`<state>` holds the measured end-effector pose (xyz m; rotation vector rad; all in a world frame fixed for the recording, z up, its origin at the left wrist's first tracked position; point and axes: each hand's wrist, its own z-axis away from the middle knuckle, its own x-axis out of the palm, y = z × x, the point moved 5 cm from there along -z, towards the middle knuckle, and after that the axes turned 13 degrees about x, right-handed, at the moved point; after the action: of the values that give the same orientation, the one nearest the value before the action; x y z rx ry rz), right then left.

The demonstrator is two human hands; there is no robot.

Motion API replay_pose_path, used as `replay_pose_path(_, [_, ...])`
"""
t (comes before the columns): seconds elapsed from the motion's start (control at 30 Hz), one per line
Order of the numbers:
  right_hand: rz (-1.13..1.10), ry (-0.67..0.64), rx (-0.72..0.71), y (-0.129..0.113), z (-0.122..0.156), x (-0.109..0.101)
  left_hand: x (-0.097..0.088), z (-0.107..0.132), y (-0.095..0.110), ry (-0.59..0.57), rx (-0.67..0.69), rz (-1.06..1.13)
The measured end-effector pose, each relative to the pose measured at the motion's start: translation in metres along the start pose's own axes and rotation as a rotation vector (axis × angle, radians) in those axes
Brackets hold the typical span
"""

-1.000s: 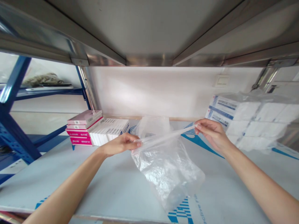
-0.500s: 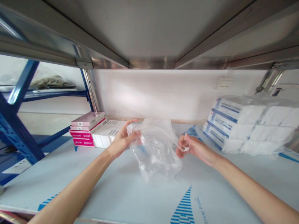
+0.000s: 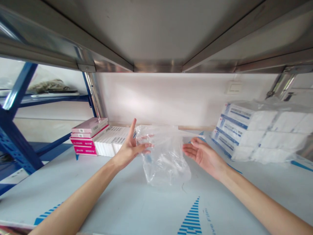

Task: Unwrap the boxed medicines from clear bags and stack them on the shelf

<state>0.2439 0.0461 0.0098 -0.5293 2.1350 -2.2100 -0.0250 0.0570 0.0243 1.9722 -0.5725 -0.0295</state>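
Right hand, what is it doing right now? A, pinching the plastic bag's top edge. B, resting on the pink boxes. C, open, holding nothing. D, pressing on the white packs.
C: the right hand is open with its fingers uncurled beside the plastic bag, gripping nothing.

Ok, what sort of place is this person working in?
Probably a stockroom or supply storeroom: there's a stainless steel shelf overhead, a blue metal rack to the left, and stacked pink boxes and plastic-wrapped white packs stored along the shelf below.
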Motion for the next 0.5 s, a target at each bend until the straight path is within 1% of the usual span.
replay_pose_path(0.03, [0.081, -0.093, 0.036, 0.003, 0.002, 0.007, 0.000, 0.000, -0.001, 0.016, 0.005, 0.004])
replay_pose_path(0.07, [0.174, -0.183, 0.039, 0.004, 0.005, 0.015, 0.000, 0.000, -0.003, 0.035, 0.004, -0.001])
replay_pose_path(0.13, [0.393, -0.311, -0.042, 0.004, 0.014, 0.030, -0.001, 0.000, -0.009, 0.063, -0.020, -0.022])
replay_pose_path(0.27, [0.860, -0.412, -0.298, 0.000, 0.031, 0.049, 0.005, 0.001, -0.023, 0.041, -0.066, -0.011])
replay_pose_path(0.33, [1.012, -0.459, -0.347, 0.003, 0.036, 0.053, 0.010, 0.003, -0.026, 0.000, -0.069, 0.030])
replay_pose_path(0.4, [1.088, -0.444, -0.342, 0.005, 0.035, 0.052, 0.015, 0.007, -0.025, -0.087, -0.086, 0.065])
replay_pose_path(0.43, [1.107, -0.402, -0.347, 0.005, 0.034, 0.049, 0.018, 0.009, -0.023, -0.148, -0.097, 0.072])
replay_pose_path(0.5, [1.110, -0.259, -0.401, 0.002, 0.029, 0.041, 0.024, 0.014, -0.019, -0.280, -0.104, 0.054])
